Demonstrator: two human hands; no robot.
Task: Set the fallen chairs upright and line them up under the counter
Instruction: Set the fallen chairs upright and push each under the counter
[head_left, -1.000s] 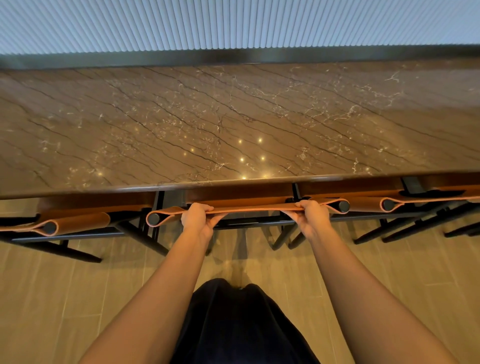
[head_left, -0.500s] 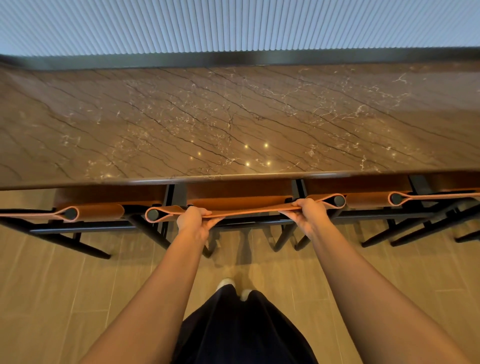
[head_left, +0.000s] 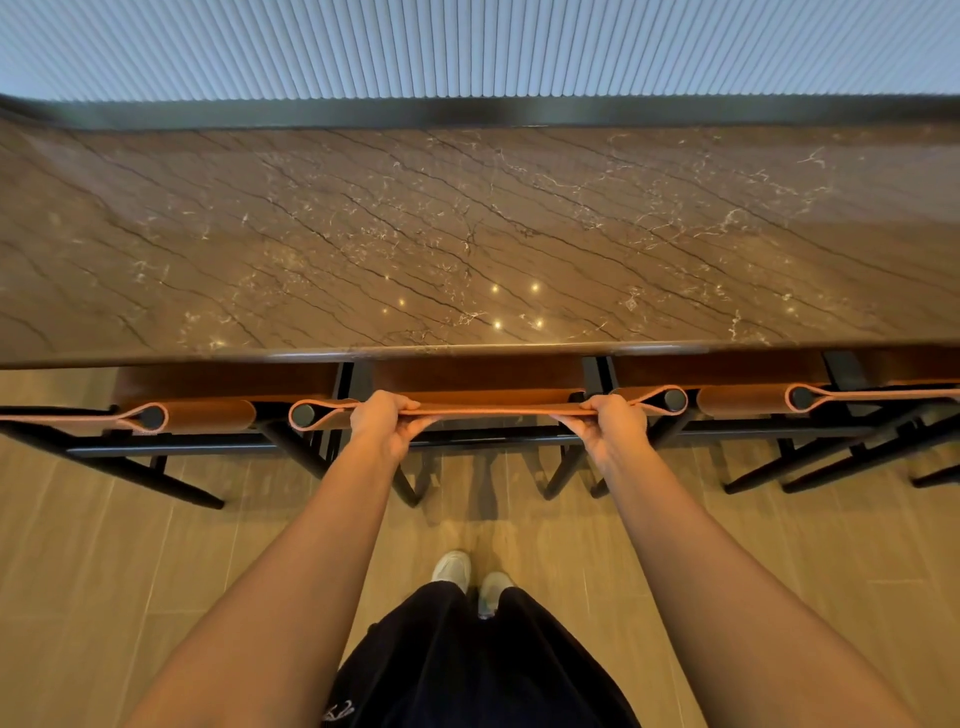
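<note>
Evidently the chair (head_left: 493, 410) has slid level with its neighbours (head_left: 208, 415) under the counter (head_left: 467, 234), left hand (head_left: 387, 423) and right hand (head_left: 610, 423) gripping its back.

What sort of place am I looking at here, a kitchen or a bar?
Probably a bar-style seating area, though I cannot tell whether in a home or a café: a long brown marble counter, leather-backed chairs lined up under its edge, and a fluted wall panel behind.

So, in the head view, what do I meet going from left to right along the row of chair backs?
Left chair, left hand, right hand, right chair; the held middle chair spans both hands.
</note>
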